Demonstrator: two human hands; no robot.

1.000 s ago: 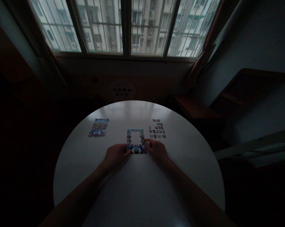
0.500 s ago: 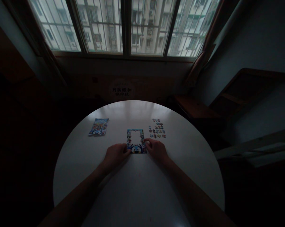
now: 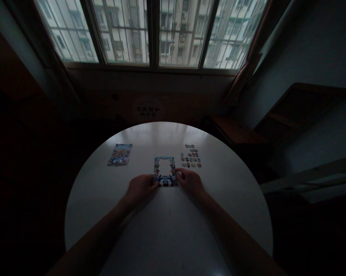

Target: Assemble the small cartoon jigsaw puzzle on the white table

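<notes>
A partly joined jigsaw puzzle (image 3: pixel 166 181) lies flat on the white table, its border joined around a bare rectangle and a blue cartoon face along the near side. My left hand (image 3: pixel 141 184) rests at its lower left corner, fingers curled and thumb pressed to the edge. On the opposite side, my right hand (image 3: pixel 190 181) has its fingers bent against the right edge, forefinger tip touching the border. Loose puzzle pieces (image 3: pixel 193 155) are spread in rough rows beyond my right hand. To the far left lies a printed picture sheet (image 3: pixel 120 154) with a similar blue face.
The round white table (image 3: pixel 167 226) fills the middle of the view. Behind it are a barred window (image 3: pixel 127 30) and a low wall. A brown wooden bench or low cabinet (image 3: pixel 238 130) stands past the table's right side. The room is dim.
</notes>
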